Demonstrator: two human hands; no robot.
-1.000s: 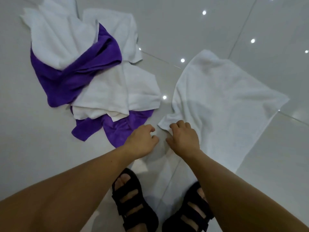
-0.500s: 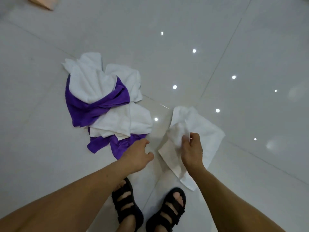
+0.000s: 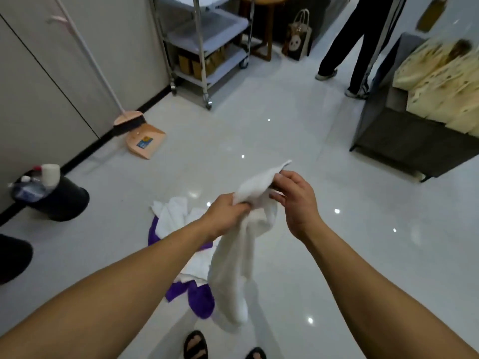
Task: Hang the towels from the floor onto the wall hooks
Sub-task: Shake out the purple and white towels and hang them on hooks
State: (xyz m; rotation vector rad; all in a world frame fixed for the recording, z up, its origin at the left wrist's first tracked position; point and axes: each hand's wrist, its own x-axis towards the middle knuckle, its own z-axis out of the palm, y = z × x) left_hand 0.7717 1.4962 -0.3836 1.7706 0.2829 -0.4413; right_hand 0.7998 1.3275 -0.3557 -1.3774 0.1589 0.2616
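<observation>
Gripping the bunched upper part of a white towel (image 3: 241, 257) with the left hand (image 3: 225, 216) at mid-frame, fingers curled round the cloth, and pinching its raised corner with the right hand (image 3: 295, 200) just to the right. Held up in the air, hanging down toward the lower middle of the frame in front of the pile of white and purple towels (image 3: 171, 216) lying on the floor (image 3: 285, 141). At upper left, a broom (image 3: 128, 123) and dustpan (image 3: 145, 141) by the wall (image 3: 51, 73).
</observation>
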